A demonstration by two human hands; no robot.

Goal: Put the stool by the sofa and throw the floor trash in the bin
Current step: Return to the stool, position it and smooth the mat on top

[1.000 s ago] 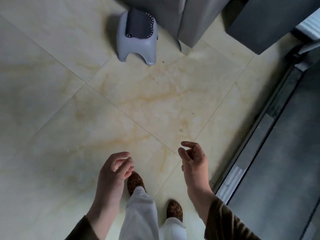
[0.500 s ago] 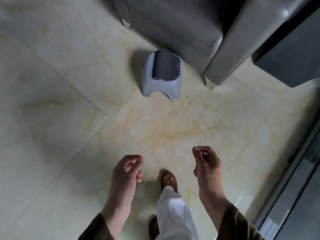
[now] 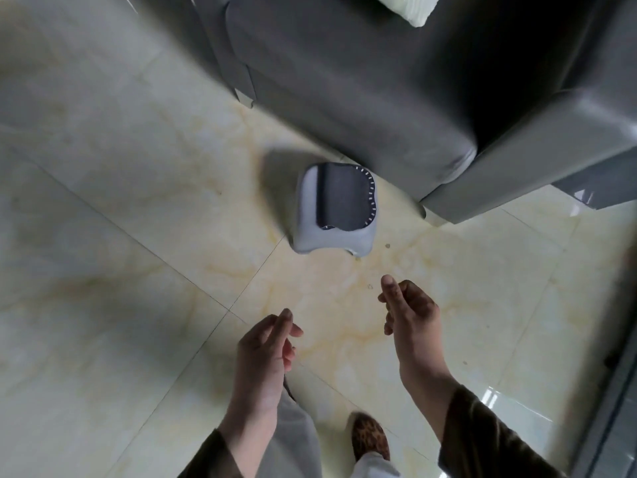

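A small grey plastic stool (image 3: 336, 210) with a dark seat pad stands upright on the tiled floor, right in front of the corner of the grey sofa (image 3: 362, 88). My left hand (image 3: 267, 357) hovers below the stool with its fingers loosely curled and nothing in it. My right hand (image 3: 408, 310) is a little higher and to the right, fingers also loosely curled, holding nothing. Both hands are well short of the stool. Tiny dark specks (image 3: 387, 246) lie on the tile near the stool. No bin is in view.
Glossy beige marble-look floor tiles (image 3: 120, 270) spread to the left and below. A white cushion (image 3: 408, 8) sits on the sofa at the top. A dark sliding-door track (image 3: 617, 391) runs along the right edge. My leopard-print slipper (image 3: 370, 438) and pale trouser leg show at the bottom.
The view has tilted and I have stepped forward, so the stool and sofa now sit lower and closer. Both hands stay empty and have lifted slightly toward the stool.
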